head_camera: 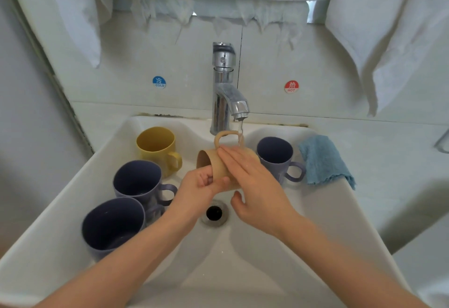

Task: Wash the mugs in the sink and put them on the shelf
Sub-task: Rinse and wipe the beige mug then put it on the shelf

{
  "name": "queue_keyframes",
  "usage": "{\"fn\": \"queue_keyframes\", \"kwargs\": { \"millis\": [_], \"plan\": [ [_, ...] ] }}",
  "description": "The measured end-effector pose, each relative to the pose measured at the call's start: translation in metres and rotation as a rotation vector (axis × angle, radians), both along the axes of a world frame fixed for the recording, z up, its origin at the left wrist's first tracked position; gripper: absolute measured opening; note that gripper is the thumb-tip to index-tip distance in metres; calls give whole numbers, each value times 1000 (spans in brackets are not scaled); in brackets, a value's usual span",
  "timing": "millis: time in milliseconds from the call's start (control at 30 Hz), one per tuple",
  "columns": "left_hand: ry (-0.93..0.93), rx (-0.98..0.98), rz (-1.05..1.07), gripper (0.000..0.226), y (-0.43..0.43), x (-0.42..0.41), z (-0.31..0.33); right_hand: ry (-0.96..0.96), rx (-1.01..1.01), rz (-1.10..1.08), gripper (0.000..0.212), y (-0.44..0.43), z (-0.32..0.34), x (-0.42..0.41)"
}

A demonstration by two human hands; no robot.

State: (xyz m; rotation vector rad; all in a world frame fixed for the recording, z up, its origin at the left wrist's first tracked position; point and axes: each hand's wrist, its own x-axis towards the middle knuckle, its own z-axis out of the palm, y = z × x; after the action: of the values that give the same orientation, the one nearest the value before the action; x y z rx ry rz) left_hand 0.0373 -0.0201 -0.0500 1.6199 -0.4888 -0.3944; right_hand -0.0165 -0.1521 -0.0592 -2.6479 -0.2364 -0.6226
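Two hands, one mug in work.

1. Left hand [201, 186]: I am gripping the tan mug [215, 164], thumb and curled fingers [204, 179] pinching its lower wall near the mouth.
2. Right hand [255, 186]: I am holding nothing with it; its fingers [233, 159] are lying straight and flat across the mug's side, rubbing.
3. Tan mug: lying on its side above the drain [214, 212], mouth facing left, handle up.
4. Water [240, 133]: running from the faucet [224, 84] and landing by the handle and my right fingertips.
5. Waiting in the sink [315, 210]: a yellow mug [158, 147] and two purple mugs [138, 181] [111, 225] on the left, and a third purple mug [277, 154] on the right, all upright.
6. Blue cloth [323, 162]: draped over the right rim, just beside that mug.
7. Shelf: not showing in this view.

Handling note, my judgement: I should be turning the mug slowly with the left hand so the stream is reaching every side, tilting the mouth under it to flush the inside. A firm pinch matters, since a wet wall is likely slippery and a drop could knock the neighbouring mugs.
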Motion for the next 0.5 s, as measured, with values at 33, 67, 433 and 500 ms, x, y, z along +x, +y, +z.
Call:
{"fn": "queue_keyframes", "kwargs": {
  "millis": [33,67,433,500],
  "plan": [
    [18,-17,6,22,1,1,1,-20,-1,-52,78,-5,0,1],
    [38,-43,12,24,2,3,1,-28,-7,-103,76,-8,0,1],
    [87,79,45,15,1,-2,6,35,91,118,75,3,4,-5],
    [16,55,-2,18,12,7,4,22,145,23,60,-13,6,-5]
  ]
}}
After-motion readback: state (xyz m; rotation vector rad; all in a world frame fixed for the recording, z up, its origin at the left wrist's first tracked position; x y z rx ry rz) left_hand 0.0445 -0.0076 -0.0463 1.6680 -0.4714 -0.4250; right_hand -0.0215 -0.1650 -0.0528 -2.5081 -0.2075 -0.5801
